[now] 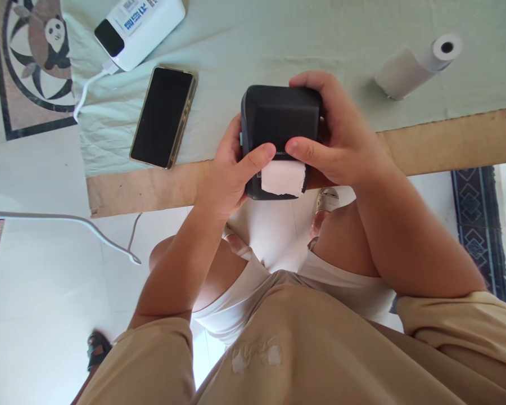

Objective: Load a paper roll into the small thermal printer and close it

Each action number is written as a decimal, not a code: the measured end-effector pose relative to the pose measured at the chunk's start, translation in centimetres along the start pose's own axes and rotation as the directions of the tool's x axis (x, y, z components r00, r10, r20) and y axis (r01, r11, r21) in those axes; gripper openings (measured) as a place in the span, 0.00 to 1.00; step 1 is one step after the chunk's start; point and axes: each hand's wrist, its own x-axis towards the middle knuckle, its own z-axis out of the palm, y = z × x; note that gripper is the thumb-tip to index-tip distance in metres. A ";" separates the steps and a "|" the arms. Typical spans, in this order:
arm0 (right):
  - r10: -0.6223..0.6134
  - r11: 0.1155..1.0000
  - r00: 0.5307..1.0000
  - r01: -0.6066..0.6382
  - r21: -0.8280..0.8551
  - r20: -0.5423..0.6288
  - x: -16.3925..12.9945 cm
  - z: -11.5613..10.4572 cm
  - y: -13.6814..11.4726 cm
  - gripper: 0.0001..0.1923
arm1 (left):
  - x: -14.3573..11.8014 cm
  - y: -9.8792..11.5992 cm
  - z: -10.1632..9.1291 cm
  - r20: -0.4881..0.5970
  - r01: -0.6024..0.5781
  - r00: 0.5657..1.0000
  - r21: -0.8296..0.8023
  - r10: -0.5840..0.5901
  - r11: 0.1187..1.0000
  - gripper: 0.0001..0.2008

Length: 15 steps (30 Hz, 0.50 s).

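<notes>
1. Surface (278,34): covered by a pale green cloth, lightly creased; a bare brown board edge (447,140) runs along the near side. Beyond it, white tiled floor (34,292) with a panda medallion inlay (34,50) at top left and a dark patterned rug (476,225) at right.
2. On the cloth: black phone (163,116) face up with screen dark; white power bank (139,25) with a white cable (88,90) plugged in; paper roll (417,64) lying on its side, well apart from the hands.
3. Small dark boxy printer (280,138), matte, rounded corners, held over the near edge of the surface. White paper stub (283,177) with a torn edge sticks out of its slot.
4. Left hand (225,174): grip closed on the printer's left side, thumb across the front by the paper.
5. Right hand (341,135): grip wrapped over the top and right side, thumb just above the paper.
6. Below: beige shirt, white shorts, bare knees. Dark shape at bottom left, possibly a sandal (96,349), too small to confirm.
</notes>
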 end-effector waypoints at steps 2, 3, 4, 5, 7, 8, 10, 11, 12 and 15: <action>0.009 1.000 1.000 -0.009 -0.016 0.000 0.0 0.0 -0.1 0.29 | 0.0 0.0 0.0 -0.005 0.005 1.000 0.004 -0.005 1.000 0.16; 0.013 1.000 1.000 -0.013 -0.029 -0.003 -0.1 0.0 -0.1 0.29 | 0.0 0.0 0.0 -0.008 0.007 1.000 0.002 -0.007 1.000 0.17; 0.014 0.999 1.000 -0.014 -0.043 -0.008 -0.1 0.0 -0.2 0.28 | 0.1 0.0 0.0 -0.013 0.009 1.000 0.000 -0.009 1.000 0.17; 0.013 0.998 1.000 -0.014 -0.053 -0.011 -0.1 0.0 -0.2 0.28 | 0.1 0.0 0.1 -0.014 0.010 1.000 -0.004 -0.010 1.000 0.17; 0.018 0.998 1.000 -0.019 -0.061 -0.010 -0.1 0.0 -0.2 0.28 | 0.0 0.1 0.2 -0.008 0.013 1.000 -0.006 -0.013 1.000 0.16; 0.022 0.998 1.000 -0.023 -0.061 -0.008 -0.1 0.0 -0.2 0.29 | 0.0 0.2 0.2 -0.009 0.016 1.000 0.000 -0.016 1.000 0.16; 0.030 0.998 1.000 -0.030 -0.055 -0.004 -0.1 0.0 -0.2 0.29 | 0.0 0.3 0.3 -0.009 0.021 1.000 0.016 -0.021 1.000 0.15; 0.031 0.998 1.000 -0.031 -0.051 -0.003 -0.1 0.0 -0.1 0.29 | -0.1 0.3 0.3 -0.013 0.023 1.000 0.021 -0.023 0.999 0.15; 0.027 0.999 1.000 -0.027 -0.047 -0.004 -0.1 0.0 -0.1 0.30 | -0.1 0.3 0.3 -0.015 0.022 1.000 0.022 -0.022 1.000 0.14; 0.016 1.000 1.000 -0.016 -0.026 -0.004 -0.1 0.0 0.0 0.30 | -0.1 0.2 0.1 -0.001 0.014 1.000 -0.003 -0.014 1.000 0.15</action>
